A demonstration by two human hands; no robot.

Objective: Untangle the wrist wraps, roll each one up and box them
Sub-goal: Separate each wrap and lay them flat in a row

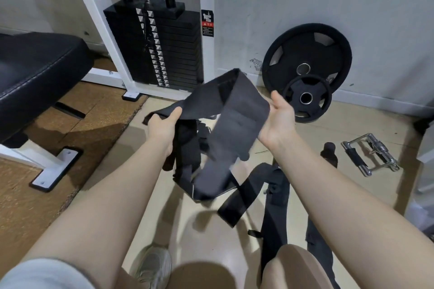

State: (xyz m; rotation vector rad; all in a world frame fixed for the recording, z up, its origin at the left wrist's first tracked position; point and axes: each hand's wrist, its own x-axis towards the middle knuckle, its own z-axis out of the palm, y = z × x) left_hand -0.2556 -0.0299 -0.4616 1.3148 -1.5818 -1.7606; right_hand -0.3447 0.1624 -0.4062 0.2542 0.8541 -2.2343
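A long dark grey wrist wrap (237,122) is held up above the floor, folded over itself and blurred by motion, its lower part looping down near the middle. My left hand (163,124) grips one end of it, thumb on top. My right hand (277,119) holds the wrap's right edge with the palm turned up and the thumb raised. More black wraps (276,197) lie stretched on the pale floor below and to the right, and a darker bundle (187,145) hangs under my left hand. No box is in view.
A black weight stack (159,47) in a white frame stands at the back. Two black weight plates (306,77) lean on the wall. A padded bench (35,70) is at left, a chrome cable handle (371,155) at right. My shoe (152,267) and knees are below.
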